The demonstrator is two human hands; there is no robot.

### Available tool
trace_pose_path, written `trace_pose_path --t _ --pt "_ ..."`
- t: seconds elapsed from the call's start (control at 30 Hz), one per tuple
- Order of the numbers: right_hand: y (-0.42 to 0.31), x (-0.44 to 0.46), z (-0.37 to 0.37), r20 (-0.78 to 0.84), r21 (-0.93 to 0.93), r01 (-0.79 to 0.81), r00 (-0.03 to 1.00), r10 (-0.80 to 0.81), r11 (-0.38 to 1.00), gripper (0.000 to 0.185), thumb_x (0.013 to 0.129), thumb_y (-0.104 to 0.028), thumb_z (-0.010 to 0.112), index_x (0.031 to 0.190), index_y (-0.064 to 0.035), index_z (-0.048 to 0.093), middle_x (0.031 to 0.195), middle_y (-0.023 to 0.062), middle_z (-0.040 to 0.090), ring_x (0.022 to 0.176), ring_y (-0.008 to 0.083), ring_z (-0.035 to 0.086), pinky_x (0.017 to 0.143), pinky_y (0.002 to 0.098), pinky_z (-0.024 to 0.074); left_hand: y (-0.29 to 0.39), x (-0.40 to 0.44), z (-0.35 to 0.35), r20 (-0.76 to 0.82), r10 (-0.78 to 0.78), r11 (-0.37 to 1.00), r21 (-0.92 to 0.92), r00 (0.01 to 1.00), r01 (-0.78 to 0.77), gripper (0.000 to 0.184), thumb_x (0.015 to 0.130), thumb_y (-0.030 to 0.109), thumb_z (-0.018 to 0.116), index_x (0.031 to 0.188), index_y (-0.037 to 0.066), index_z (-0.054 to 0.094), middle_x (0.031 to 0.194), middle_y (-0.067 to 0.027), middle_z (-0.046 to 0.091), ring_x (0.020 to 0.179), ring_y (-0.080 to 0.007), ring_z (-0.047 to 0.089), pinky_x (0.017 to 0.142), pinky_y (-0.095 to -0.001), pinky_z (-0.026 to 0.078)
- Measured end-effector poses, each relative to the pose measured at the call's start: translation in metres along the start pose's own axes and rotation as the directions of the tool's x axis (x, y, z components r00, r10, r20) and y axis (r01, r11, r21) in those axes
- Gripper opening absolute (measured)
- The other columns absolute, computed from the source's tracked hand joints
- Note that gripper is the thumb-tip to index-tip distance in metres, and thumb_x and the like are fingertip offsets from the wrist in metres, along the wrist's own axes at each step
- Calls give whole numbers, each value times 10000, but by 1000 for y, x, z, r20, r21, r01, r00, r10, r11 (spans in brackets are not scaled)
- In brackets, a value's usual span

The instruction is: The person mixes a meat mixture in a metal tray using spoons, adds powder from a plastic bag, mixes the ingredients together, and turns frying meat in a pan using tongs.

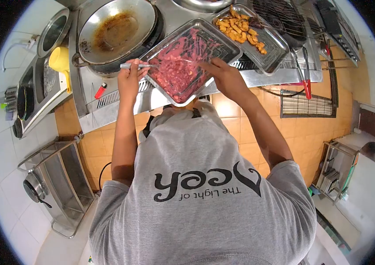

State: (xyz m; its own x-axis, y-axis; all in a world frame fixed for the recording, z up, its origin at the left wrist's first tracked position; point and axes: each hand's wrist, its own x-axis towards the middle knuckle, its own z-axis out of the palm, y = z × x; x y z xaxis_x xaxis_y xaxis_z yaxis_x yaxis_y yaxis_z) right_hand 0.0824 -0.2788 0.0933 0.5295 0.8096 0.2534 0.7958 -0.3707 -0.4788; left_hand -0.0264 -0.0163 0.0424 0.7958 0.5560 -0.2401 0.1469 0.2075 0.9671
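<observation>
My left hand (130, 78) is closed around the silver handle of a slim utensil (135, 66). Its far end runs over the raw meat, and I cannot make out what kind it is. The chopped red meat (176, 73) lies in a rectangular metal tray (228, 49), smeared towards the far side. The tray sits tilted at the counter's front edge, close to my body. Over the tray's right part, my right hand (223, 77) has its fingers bent together at the meat. Whatever those fingers hold, if anything, is hidden.
A large wok (88, 33) with brown residue sits on the stove at left. Another tray (280, 42) holds yellow-orange cooked pieces (238, 27), beside a grill rack (280, 17). Red-handled tongs (306, 84) hang at the right edge. A red lighter (101, 91) and yellow dipper (59, 60) are at left.
</observation>
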Motion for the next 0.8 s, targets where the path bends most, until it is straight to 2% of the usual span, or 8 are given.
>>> trace_pose_path --t 0.1,0.33,0.37,0.47,0.53,0.57,0.7,0.8 --pt "0 2 -1 -31 1 13 999 -13 1000 458 718 61 494 1121 -145 567 855 92 512 751 291 577 623 366 502 2 3 1 -13 -21 1000 -5 1000 21 255 931 242 472 974 -1 536 928 -137 627 843 -198 634 741 -265 520" --pt "21 -8 1 134 -90 61 990 -48 994 441 748 41 466 1118 -167 586 829 79 514 725 271 584 605 364 506 6 9 -7 -61 28 999 -42 998 -31 269 925 239 487 972 -21 534 898 -125 624 809 -181 634 712 -241 519" --pt "25 -7 -3 156 -108 23 988 -6 994 437 767 13 462 1138 -188 572 811 79 517 722 276 589 601 372 508 7 9 -11 -82 42 998 -41 996 -46 270 926 238 485 971 -24 535 899 -127 624 808 -183 633 718 -243 520" --pt "34 9 7 81 -151 -80 992 93 985 455 767 4 465 1163 -201 552 813 83 524 714 287 589 598 386 506 4 12 -24 -128 95 995 4 987 -95 277 930 226 477 983 -40 533 900 -131 623 803 -180 627 732 -248 522" --pt "45 27 33 38 -59 -51 998 53 997 479 759 1 467 1183 -211 534 830 90 530 743 293 581 616 381 504 1 13 -31 -141 120 992 46 983 -115 278 931 221 476 990 -44 532 901 -128 622 805 -175 624 732 -249 521" --pt "52 35 54 16 0 -43 999 43 999 483 757 0 467 1185 -214 533 832 93 528 749 294 578 619 378 501 -3 15 -34 -119 132 988 89 984 -122 264 938 213 458 996 -35 531 955 -142 614 861 -207 627 739 -264 531" --pt "32 52 73 -30 118 -11 999 14 993 507 749 -13 494 1205 -232 522 837 88 514 765 274 571 623 362 491 -12 13 -26 -151 207 956 240 967 -167 260 932 200 470 951 -48 544 897 -118 622 797 -176 633 701 -269 531" --pt "14 46 61 100 127 47 993 -60 991 534 737 -8 513 1219 -237 515 853 80 499 746 262 569 614 363 484 -20 16 -19 -151 148 978 169 977 -122 266 931 207 472 946 -49 542 880 -119 620 794 -176 633 706 -272 533"
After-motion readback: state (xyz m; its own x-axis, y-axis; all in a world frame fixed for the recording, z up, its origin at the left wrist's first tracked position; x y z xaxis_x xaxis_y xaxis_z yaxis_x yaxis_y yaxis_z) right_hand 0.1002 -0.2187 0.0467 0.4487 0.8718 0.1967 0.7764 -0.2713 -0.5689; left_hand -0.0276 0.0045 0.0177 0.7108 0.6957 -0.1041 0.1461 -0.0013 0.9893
